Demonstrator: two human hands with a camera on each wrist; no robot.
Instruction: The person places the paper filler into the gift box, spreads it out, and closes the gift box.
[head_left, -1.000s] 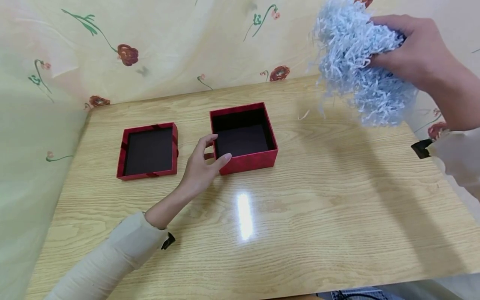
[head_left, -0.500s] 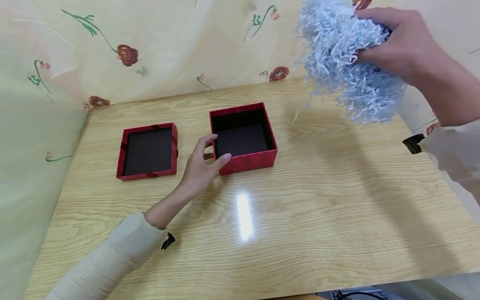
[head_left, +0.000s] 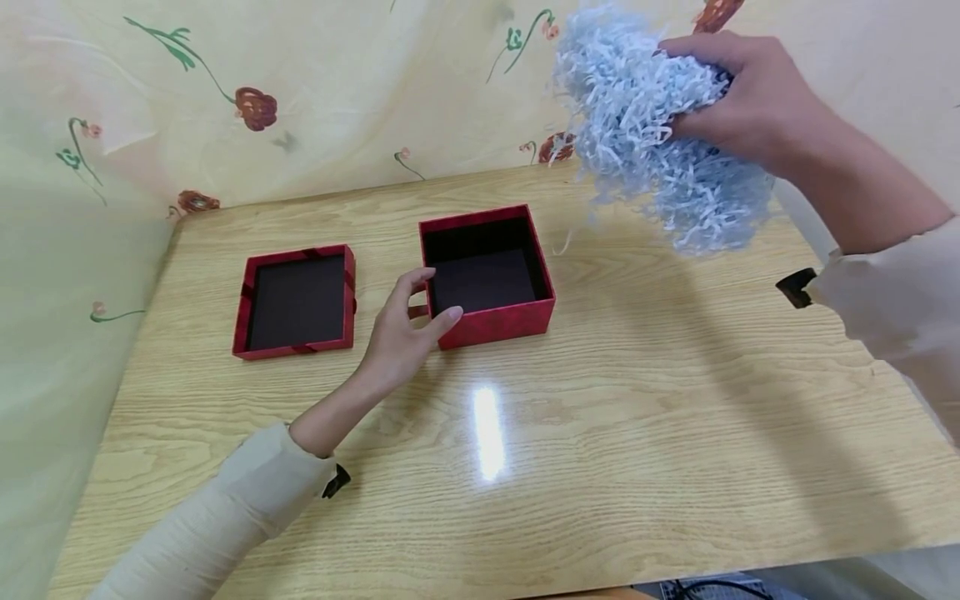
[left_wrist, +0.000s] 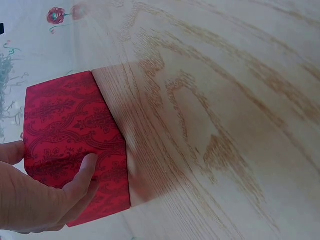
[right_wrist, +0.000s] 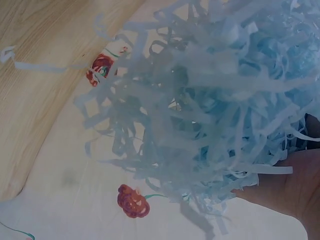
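Note:
In the head view my left hand [head_left: 397, 343] holds the near left part of a lidless red box [head_left: 495, 325], thumb at the front rim and fingers bent at the left side. Its dark inside holds nothing visible. The left wrist view shows that hand against the box's patterned red wall [left_wrist: 75, 130]. High at the right, my right hand [head_left: 757, 104] grips a big bundle of pale blue shredded paper [head_left: 637, 108], raised above the table. Loose strands hang from it. In the right wrist view the shredded paper [right_wrist: 210, 110] hides most of the fingers.
A shallow red box lid [head_left: 296, 304] lies inside-up on the wooden table [head_left: 600, 433], left of the box. A flowered cloth [head_left: 337, 83] hangs behind the table. Below the table's front edge some cables [head_left: 712, 587] show.
My right hand has moved left with the shredded paper, nearer to the box. The left hand, the box and the lid stay where they were.

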